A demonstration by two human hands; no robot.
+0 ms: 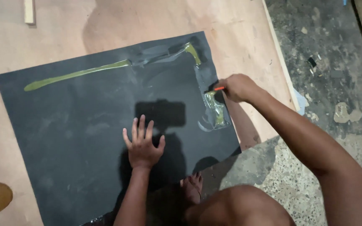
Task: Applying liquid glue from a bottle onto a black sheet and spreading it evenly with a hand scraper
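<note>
I see my right hand [239,87] pinching a small orange-handled tool [219,88] near the right edge of the black sheet [63,125], just above a short glue streak [219,113] whose long axis runs toward me. My left hand [142,144] lies spread flat mid-sheet, farther off. I count three olive glue streaks, one sheet, one plywood board [147,16]

No packages, labels, signs or screens appear anywhere in the frame, from the upper left corner to the lower right; no surface in view carries a printed panel or a display.
</note>
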